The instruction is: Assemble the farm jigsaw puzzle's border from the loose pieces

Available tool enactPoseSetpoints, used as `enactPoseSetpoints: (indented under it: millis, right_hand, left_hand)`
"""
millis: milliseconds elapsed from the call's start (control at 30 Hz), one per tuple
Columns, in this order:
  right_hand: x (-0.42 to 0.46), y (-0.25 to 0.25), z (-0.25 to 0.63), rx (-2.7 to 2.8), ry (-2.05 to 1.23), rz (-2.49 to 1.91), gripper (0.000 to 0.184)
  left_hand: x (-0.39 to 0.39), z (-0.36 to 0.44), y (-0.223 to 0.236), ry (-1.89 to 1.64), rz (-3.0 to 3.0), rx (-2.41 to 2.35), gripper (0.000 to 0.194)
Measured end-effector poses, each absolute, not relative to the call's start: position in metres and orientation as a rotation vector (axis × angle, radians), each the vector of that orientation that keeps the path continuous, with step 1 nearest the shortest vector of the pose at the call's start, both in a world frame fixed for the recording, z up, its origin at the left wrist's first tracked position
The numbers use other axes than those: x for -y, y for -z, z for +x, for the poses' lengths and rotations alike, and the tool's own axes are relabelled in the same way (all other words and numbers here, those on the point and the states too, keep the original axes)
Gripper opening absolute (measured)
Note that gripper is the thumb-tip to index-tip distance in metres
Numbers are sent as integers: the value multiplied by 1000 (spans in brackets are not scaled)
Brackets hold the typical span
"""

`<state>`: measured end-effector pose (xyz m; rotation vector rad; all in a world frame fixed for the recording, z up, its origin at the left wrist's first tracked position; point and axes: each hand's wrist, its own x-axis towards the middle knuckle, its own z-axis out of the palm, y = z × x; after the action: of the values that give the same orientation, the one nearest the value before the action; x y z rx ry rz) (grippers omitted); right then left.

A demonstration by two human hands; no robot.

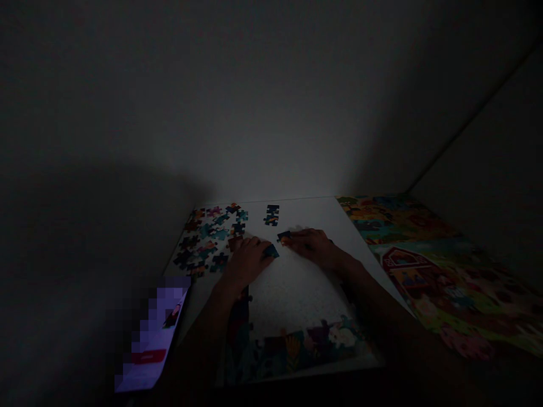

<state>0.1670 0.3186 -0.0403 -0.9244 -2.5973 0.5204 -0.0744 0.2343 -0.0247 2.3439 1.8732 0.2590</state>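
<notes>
My left hand [247, 259] rests low over the white board, its thumb and fingers closed on a dark blue puzzle piece [271, 251]. Opposite it, my right hand [314, 245] pinches a second puzzle piece [284, 238], dark with an orange patch. A narrow gap separates the two held pieces. Beyond them lie a few joined dark pieces [271, 216]. Along the near side runs a joined strip of puzzle [292, 345] with plant shapes, and its left part goes up beside my left forearm. My right forearm partly hides the strip's right end.
Several loose puzzle pieces [207, 232] are spread at the board's left. A lit phone [156, 339] lies at the near left. On the right, printed farm and animal pictures [424, 271] cover the surface. A pale wall [271, 113] rises behind the white board [314, 212]. The room is dim.
</notes>
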Motion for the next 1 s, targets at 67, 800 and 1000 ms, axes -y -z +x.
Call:
enactPoseSetpoints:
  millis: [67,800,1000]
  right_hand:
    - [-323,46,172,2571,-415,-1112,41]
    - [-355,76,218,2237,-417,-1200,33]
    - [-350,69,215,2275,-379,-1290,31]
  left_hand:
    - [-234,-71,26,-249,2338,-1903,37]
    - [-268,-2,8,-24,2228,-2119,35]
    - [-242,-2,10,-56,2307,-2003,32]
